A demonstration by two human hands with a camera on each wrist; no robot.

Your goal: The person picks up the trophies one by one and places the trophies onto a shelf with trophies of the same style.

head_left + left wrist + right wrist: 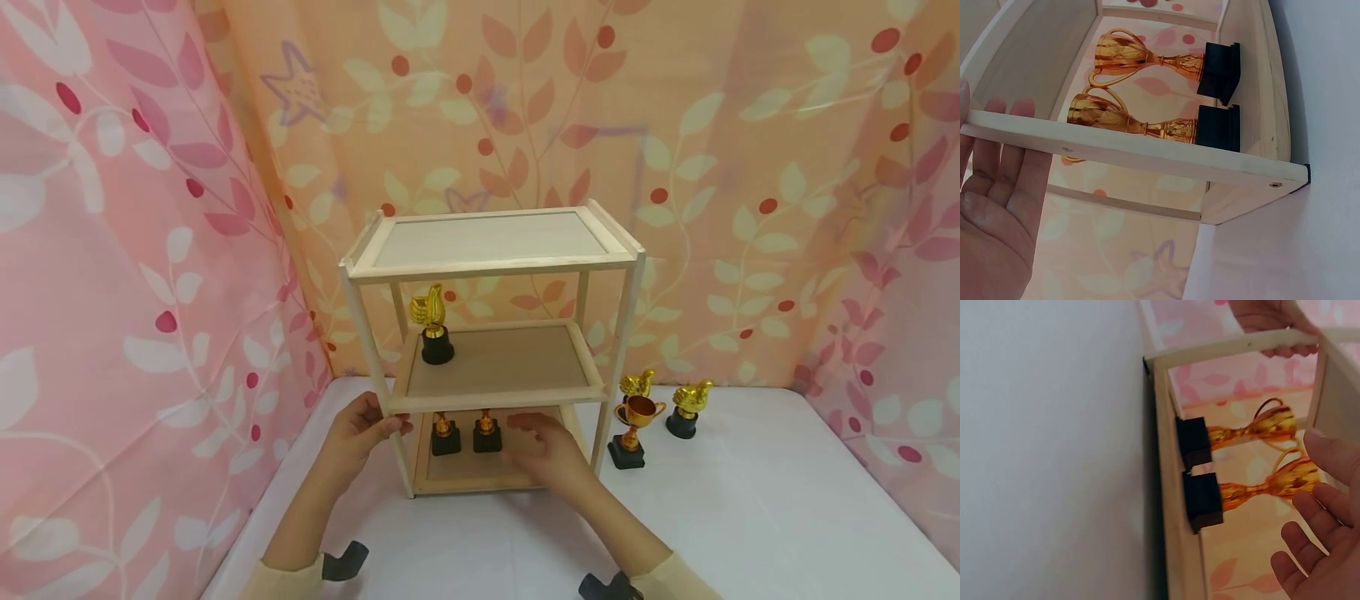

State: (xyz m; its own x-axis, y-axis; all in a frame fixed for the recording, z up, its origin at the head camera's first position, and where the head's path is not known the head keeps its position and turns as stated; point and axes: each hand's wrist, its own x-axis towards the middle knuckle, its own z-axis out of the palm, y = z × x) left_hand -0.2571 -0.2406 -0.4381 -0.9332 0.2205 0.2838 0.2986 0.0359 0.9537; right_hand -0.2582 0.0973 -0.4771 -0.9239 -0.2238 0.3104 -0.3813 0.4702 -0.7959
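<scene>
A three-tier pale wooden shelf [491, 271] stands on the white tabletop. My left hand [354, 437] holds its left front post [1141, 156], with fingers wrapped behind the wood just below the middle tier. On the bottom tier, two gold trophy cups [446, 437] [487, 435] with black square bases stand side by side, their tops hidden by the middle tier in the head view. Just right of the right-hand cup [1272, 487], my right hand [553, 454] reaches into the bottom tier. Its fingers [1304, 547] are relaxed and spread, right at the cup's bowl, gripping nothing.
A gold thumbs-up trophy [432, 329] stands at the left of the middle tier. Right of the shelf are another trophy cup [632, 433] and two thumbs-up trophies [637, 383] [686, 410]. Patterned curtains [750, 208] enclose the table at the back and sides.
</scene>
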